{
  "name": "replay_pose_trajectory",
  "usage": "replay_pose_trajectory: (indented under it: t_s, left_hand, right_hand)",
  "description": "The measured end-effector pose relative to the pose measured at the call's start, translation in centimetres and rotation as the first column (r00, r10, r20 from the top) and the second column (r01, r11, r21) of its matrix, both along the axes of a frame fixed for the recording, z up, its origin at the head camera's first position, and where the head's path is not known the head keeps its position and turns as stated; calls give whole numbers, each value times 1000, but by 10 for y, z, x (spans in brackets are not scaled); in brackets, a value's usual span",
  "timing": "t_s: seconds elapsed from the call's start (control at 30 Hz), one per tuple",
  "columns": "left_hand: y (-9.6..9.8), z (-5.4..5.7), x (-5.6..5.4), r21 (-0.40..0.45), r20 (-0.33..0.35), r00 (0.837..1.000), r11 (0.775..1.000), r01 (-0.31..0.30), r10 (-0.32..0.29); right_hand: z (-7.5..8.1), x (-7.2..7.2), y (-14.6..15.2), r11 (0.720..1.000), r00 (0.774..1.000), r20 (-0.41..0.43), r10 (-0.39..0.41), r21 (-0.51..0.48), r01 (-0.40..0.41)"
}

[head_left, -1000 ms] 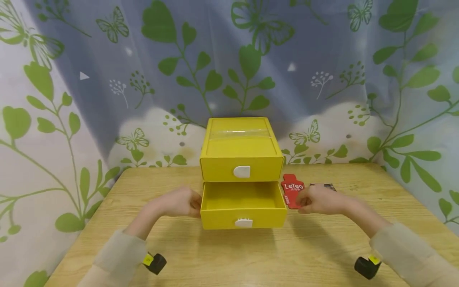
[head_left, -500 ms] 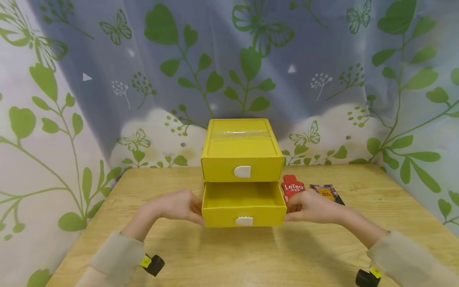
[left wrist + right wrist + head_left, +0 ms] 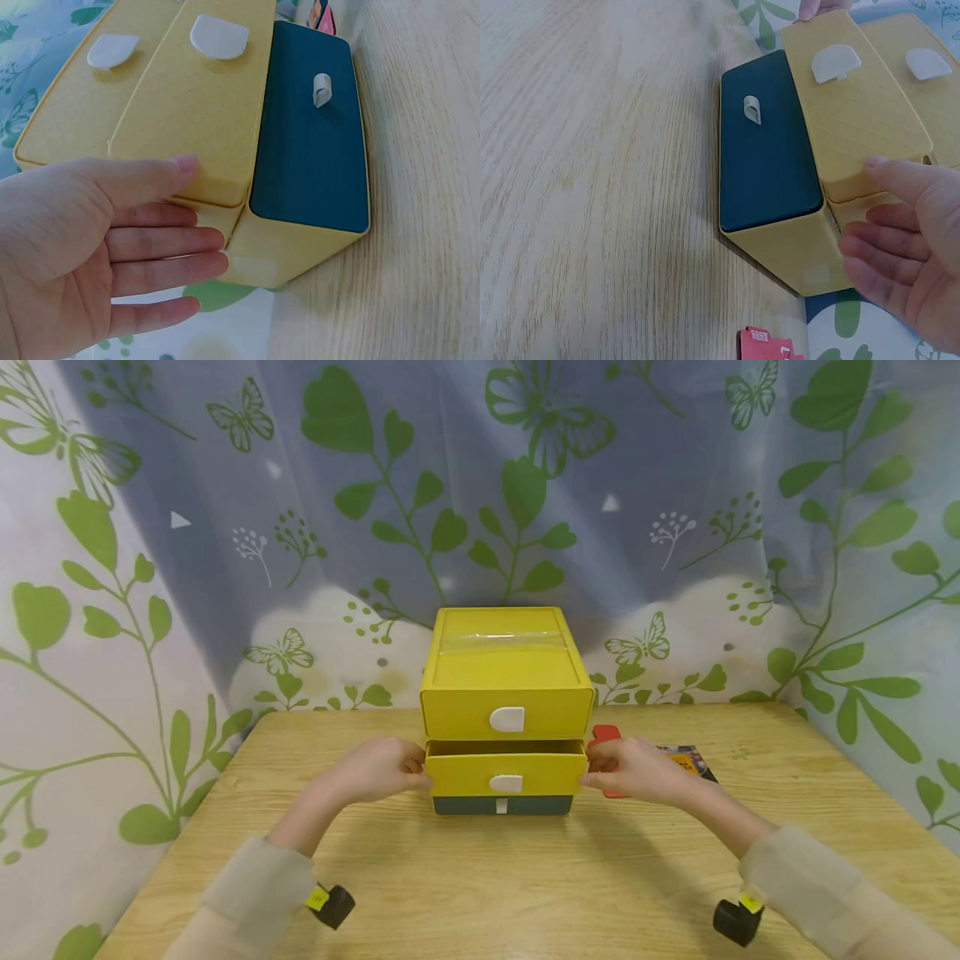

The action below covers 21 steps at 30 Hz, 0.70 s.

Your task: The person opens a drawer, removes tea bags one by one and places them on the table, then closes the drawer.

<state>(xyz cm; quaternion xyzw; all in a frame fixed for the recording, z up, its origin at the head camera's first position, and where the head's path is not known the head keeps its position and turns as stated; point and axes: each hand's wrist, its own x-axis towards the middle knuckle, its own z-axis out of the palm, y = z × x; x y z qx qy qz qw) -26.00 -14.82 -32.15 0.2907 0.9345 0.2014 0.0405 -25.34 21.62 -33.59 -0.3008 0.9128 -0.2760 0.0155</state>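
Observation:
A yellow cabinet has a yellow middle drawer standing slightly out, its white handle facing me. My left hand is at the drawer's left front corner. In the left wrist view its thumb presses the drawer front, and the other fingers extend along the side. At the right corner, my right hand does the same: its thumb touches the front, with the remaining fingers loosely bent beside the cabinet. Below sits a teal drawer with a small pale tab. The drawer's inside is mostly hidden.
The closed top drawer has its own white handle. Right of the cabinet lie a red LeTea card, partly behind my right hand, and a dark printed packet. A patterned curtain hangs behind the wooden table.
The middle drawer has slid back into the cabinet, revealing the teal drawer below. My right hand came from the red card to the drawer's corner; both hands moved inward with the drawer.

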Motion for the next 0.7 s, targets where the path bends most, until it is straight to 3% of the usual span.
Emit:
replay_pose_trajectory:
  t_s: [0.13, 0.37, 0.7]
  left_hand:
    - [3, 1, -3, 6, -30, 999, 1000, 24, -24]
    - [6, 1, -7, 15, -15, 999, 999, -36, 36]
    - [10, 0, -9, -4, -80, 995, 998, -55, 54]
  right_hand:
    - [2, -1, -3, 1000, 1000, -23, -20, 4, 20]
    - [4, -3, -7, 999, 999, -21, -46, 16, 46]
    - [-1, -11, -9, 996, 994, -78, -74, 47, 78]
